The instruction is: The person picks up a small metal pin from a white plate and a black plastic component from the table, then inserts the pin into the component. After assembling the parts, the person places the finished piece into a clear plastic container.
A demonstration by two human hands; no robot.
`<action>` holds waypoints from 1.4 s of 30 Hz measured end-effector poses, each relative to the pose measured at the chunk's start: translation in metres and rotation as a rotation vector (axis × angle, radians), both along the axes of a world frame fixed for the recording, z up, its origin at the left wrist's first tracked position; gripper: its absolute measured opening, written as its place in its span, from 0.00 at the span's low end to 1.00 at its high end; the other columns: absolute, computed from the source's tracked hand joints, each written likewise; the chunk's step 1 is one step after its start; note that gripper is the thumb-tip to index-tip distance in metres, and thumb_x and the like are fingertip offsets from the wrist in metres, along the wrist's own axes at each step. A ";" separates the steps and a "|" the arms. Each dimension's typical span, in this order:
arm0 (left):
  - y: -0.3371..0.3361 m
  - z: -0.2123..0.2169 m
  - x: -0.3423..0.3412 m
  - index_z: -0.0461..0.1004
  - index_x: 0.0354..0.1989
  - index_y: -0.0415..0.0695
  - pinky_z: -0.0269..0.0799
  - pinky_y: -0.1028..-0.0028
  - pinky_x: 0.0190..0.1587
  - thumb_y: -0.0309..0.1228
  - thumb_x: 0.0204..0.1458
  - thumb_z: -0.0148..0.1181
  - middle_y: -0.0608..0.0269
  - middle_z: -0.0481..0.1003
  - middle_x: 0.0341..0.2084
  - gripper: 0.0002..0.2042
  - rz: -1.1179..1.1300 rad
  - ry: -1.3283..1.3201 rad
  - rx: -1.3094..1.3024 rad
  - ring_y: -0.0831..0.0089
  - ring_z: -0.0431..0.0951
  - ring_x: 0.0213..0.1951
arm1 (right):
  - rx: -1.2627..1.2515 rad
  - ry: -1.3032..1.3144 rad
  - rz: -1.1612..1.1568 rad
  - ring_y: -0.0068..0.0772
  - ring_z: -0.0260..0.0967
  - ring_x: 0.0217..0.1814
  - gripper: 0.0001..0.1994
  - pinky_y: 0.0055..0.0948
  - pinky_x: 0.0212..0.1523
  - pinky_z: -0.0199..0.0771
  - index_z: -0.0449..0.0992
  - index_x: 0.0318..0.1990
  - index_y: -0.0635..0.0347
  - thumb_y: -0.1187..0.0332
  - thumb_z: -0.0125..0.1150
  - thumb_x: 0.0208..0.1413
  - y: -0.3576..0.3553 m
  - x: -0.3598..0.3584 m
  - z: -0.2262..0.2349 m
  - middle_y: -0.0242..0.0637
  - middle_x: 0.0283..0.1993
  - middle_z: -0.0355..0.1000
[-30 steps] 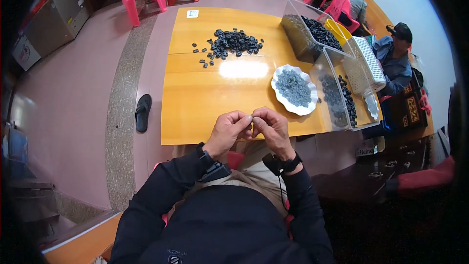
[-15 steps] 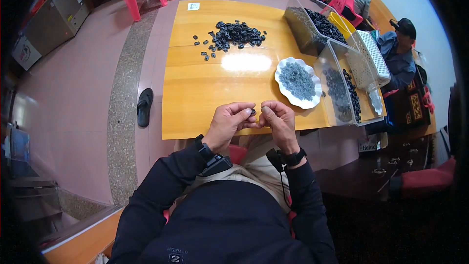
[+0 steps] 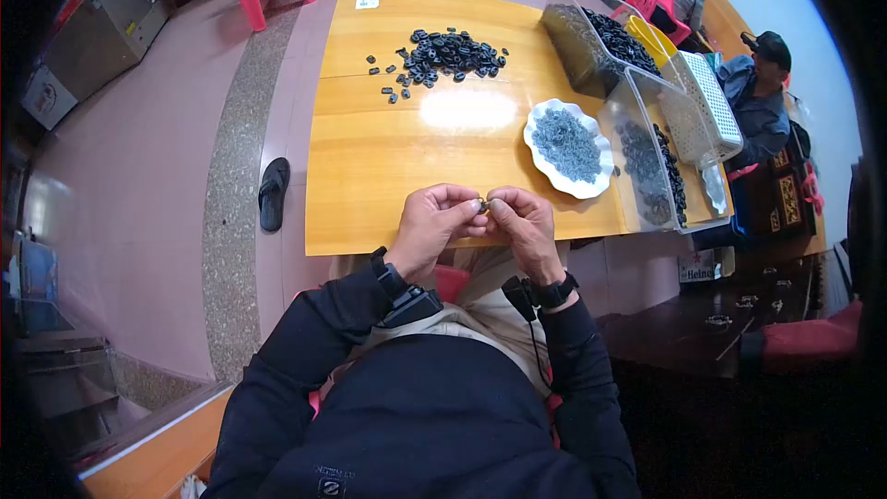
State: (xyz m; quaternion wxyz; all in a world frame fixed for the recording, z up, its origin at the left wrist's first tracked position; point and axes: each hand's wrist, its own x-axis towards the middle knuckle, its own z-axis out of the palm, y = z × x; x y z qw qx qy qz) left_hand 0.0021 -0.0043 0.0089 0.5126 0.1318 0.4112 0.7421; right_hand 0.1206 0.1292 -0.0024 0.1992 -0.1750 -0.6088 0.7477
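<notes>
My left hand (image 3: 434,224) and my right hand (image 3: 527,225) meet fingertip to fingertip over the near edge of the wooden table (image 3: 388,166). Between them they pinch one small dark part (image 3: 483,205), mostly hidden by the fingers. A white scalloped plate (image 3: 543,162) holding a heap of grey-blue small parts (image 3: 565,144) stands just beyond my right hand. Farther off, a pile of black ring-like parts (image 3: 448,51) lies loose on the table.
Two clear plastic bins (image 3: 637,143) with dark parts and a white basket (image 3: 707,111) stand along the table's right side. Two people sit beyond the right edge. Pink stools stand at the far end. A black slipper (image 3: 273,192) lies on the floor to the left.
My hands stay joined at the table's near edge; only the fingers shift slightly on the small part. The view has tilted a little, so the table sits lower in the picture.
</notes>
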 end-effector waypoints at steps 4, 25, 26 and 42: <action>0.000 0.000 0.000 0.71 0.40 0.35 0.79 0.77 0.38 0.23 0.56 0.55 0.59 0.76 0.32 0.06 0.008 0.010 -0.014 0.76 0.78 0.33 | -0.009 -0.003 0.002 0.15 0.68 0.28 0.06 0.14 0.29 0.70 0.75 0.40 0.64 0.71 0.58 0.59 -0.002 0.000 0.002 0.28 0.31 0.73; 0.001 -0.004 0.001 0.71 0.40 0.34 0.79 0.76 0.38 0.22 0.55 0.56 0.58 0.76 0.31 0.06 0.029 0.016 -0.018 0.76 0.79 0.32 | 0.014 -0.021 -0.007 0.14 0.68 0.28 0.06 0.14 0.30 0.70 0.75 0.39 0.65 0.71 0.57 0.59 -0.004 -0.002 0.002 0.28 0.30 0.73; 0.001 -0.004 0.002 0.71 0.40 0.34 0.79 0.76 0.38 0.22 0.55 0.56 0.58 0.76 0.31 0.06 0.028 0.016 -0.018 0.76 0.79 0.32 | 0.028 -0.021 -0.015 0.14 0.67 0.27 0.06 0.13 0.30 0.69 0.75 0.39 0.64 0.71 0.58 0.58 -0.004 -0.002 0.001 0.27 0.30 0.72; 0.001 -0.011 0.006 0.72 0.38 0.33 0.79 0.78 0.35 0.22 0.53 0.59 0.58 0.77 0.29 0.06 0.095 0.154 -0.045 0.76 0.78 0.30 | 0.115 -0.040 0.036 0.13 0.67 0.31 0.05 0.14 0.33 0.69 0.76 0.35 0.64 0.72 0.58 0.58 -0.004 -0.002 0.004 0.27 0.31 0.73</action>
